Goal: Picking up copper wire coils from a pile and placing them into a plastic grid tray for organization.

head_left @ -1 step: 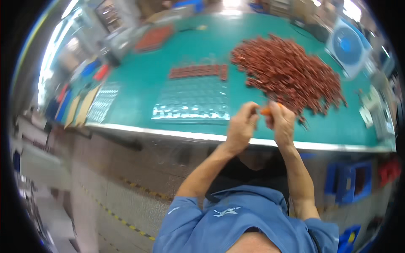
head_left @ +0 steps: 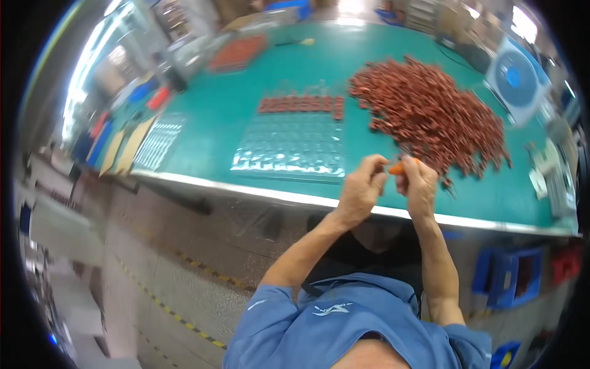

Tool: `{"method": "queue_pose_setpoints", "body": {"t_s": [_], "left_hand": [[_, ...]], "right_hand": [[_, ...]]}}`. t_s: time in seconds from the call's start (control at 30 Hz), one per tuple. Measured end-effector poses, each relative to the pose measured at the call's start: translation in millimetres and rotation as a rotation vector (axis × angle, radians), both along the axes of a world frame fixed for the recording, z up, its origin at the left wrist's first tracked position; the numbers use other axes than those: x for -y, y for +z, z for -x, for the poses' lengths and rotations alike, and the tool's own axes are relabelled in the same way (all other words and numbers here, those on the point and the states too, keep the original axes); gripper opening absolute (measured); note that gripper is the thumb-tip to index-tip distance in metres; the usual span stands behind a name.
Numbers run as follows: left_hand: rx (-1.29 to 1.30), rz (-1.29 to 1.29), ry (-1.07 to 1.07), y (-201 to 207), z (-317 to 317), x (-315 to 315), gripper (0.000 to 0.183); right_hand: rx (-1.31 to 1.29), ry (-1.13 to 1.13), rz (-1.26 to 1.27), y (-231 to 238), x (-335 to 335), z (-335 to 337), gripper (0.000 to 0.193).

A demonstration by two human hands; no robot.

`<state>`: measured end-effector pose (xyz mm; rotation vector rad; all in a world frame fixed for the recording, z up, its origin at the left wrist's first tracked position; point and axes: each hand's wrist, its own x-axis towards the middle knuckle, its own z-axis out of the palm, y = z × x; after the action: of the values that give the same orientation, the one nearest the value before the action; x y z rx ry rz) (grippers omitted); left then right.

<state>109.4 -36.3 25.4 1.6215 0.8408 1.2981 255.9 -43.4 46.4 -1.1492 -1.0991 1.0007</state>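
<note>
Near the front edge of the green table, my two hands meet just above its surface. My right hand (head_left: pixel 421 189) is closed around a small orange-handled tool (head_left: pixel 404 166); its exact kind is blurred. Fingers pinched together at the tool's tip, my left hand (head_left: pixel 360 189) has something too small to make out. Just beyond lies a big heap of reddish-brown small parts (head_left: pixel 430 114). To the left rests a clear plastic blister tray (head_left: pixel 289 147), whose far row and one spot at its right end hold the same kind of parts (head_left: pixel 298 104).
A filled tray of red parts (head_left: pixel 238 52) lies at the far left. A blue-and-white fan (head_left: pixel 513 74) stands at the right, with a pale device (head_left: pixel 558 178) nearer. Cardboard strips (head_left: pixel 136 144) and another clear tray (head_left: pixel 161 141) lie left. A blue bin (head_left: pixel 515 277) sits below the table.
The whole view has shifted slightly, so the table's contents appear a little farther right and lower. Both hands keep their pinched pose around the orange-handled tool.
</note>
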Motion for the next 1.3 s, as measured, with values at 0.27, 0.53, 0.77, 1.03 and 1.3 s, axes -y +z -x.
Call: {"method": "queue_pose_setpoints", "body": {"t_s": [0.27,0.53,0.77,1.03,1.3], "left_hand": [[0.116,0.352,-0.313,3,35,-6,0.033],[-0.011,0.068,-0.136,6,32,6,0.02],[0.384,0.265,-0.157,0,23,10,0.016],[-0.212,-0.289,0.067,9,31,5,0.013],[-0.521,-0.189,-0.271,46,61,-6,0.025]], "right_hand": [[-0.019,0.246,0.028,5,-10,6,0.028],[-0.279,0.29,0.025,-1,-9,9,0.023],[-0.181,0.128,-0.087,-2,-5,20,0.033],[-0.029,0.252,-0.003,-14,6,25,0.032],[-0.225,0.482,0.326,7,0,9,0.027]]}}
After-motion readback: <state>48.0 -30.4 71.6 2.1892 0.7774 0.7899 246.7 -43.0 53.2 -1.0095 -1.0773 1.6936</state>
